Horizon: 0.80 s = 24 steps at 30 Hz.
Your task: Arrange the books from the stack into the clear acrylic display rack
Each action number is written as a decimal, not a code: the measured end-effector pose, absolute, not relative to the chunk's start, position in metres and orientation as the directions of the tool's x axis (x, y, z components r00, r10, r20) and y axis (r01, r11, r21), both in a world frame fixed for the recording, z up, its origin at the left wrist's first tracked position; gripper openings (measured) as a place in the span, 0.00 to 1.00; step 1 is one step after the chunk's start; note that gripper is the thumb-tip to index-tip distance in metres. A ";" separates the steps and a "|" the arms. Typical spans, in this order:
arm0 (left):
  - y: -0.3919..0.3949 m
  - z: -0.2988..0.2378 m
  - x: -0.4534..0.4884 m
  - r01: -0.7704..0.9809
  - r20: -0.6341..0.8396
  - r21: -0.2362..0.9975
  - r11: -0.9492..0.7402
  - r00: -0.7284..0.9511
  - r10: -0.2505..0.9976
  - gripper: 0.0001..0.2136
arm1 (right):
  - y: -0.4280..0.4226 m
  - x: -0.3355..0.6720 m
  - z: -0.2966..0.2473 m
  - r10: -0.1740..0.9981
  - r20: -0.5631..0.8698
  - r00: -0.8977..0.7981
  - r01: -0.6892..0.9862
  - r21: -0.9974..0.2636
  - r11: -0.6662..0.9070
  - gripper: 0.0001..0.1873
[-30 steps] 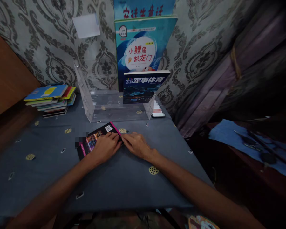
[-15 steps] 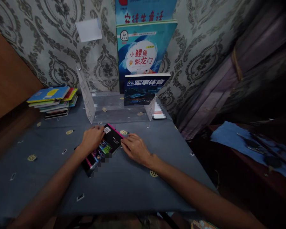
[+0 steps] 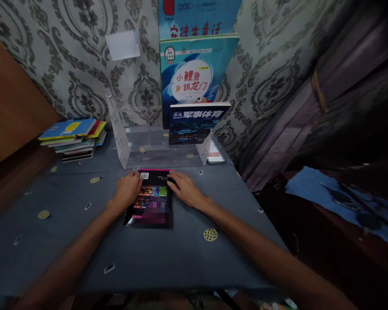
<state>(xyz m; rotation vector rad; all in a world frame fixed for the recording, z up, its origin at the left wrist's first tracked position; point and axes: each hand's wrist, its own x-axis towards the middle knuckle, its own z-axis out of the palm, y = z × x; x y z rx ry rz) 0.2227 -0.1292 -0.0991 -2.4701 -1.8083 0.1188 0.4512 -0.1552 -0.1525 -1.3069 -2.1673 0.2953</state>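
A black book with a pink top edge (image 3: 152, 194) lies flat on the grey tablecloth (image 3: 67, 202), back cover up, squared toward me. My left hand (image 3: 128, 190) holds its upper left corner with fingers curled on the edge. My right hand (image 3: 185, 188) rests on its upper right corner, fingers on the cover. Just behind the book stands a clear acrylic book stand (image 3: 142, 142) holding a dark blue book (image 3: 195, 120), with two taller blue books (image 3: 197, 69) behind it.
A stack of colourful books (image 3: 74, 135) lies at the table's far left by a wooden panel (image 3: 9, 103). Patterned wallpaper backs the table. A dark curtain (image 3: 326, 86) hangs on the right above a blue cloth (image 3: 323, 193). The table's right edge drops off beside the curtain.
The black book has been turned from a slant to lie square in front of the stand. My left hand moved from its middle to its upper left corner; my right stayed at its right.
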 end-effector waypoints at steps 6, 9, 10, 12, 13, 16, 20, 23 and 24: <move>-0.122 -0.103 0.223 0.946 0.045 -0.061 -0.318 0.321 0.946 0.16 | -0.135 0.457 -0.153 0.837 0.392 -0.381 0.712 -0.452 0.537 0.15; -0.118 -0.105 0.223 0.943 0.074 -0.042 -0.330 0.332 0.940 0.16 | -0.127 0.459 -0.153 0.839 0.388 -0.382 0.727 -0.435 0.532 0.14; -0.117 -0.106 0.223 0.943 0.080 -0.037 -0.332 0.334 0.939 0.16 | -0.126 0.459 -0.152 0.840 0.386 -0.381 0.732 -0.430 0.529 0.14; -0.115 -0.107 0.223 0.941 0.084 -0.034 -0.338 0.339 0.937 0.16 | -0.124 0.459 -0.152 0.840 0.386 -0.381 0.737 -0.422 0.528 0.14; -0.115 -0.107 0.223 0.940 0.083 -0.040 -0.339 0.341 0.936 0.16 | -0.124 0.459 -0.151 0.839 0.387 -0.383 0.737 -0.419 0.530 0.14; -0.118 -0.104 0.224 0.938 0.081 -0.083 -0.336 0.343 0.936 0.16 | -0.126 0.458 -0.151 0.835 0.395 -0.383 0.740 -0.410 0.533 0.14; -0.128 -0.102 0.230 0.910 0.112 -0.190 -0.369 0.393 0.913 0.13 | -0.130 0.457 -0.151 0.842 0.394 -0.368 0.759 -0.397 0.517 0.14; -0.140 -0.103 0.238 0.839 0.113 -0.197 -0.508 0.534 0.838 0.11 | -0.132 0.456 -0.150 0.847 0.389 -0.362 0.764 -0.397 0.508 0.14; -0.145 -0.103 0.240 0.806 0.103 -0.170 -0.567 0.587 0.803 0.11 | -0.133 0.456 -0.150 0.848 0.388 -0.359 0.765 -0.398 0.506 0.14</move>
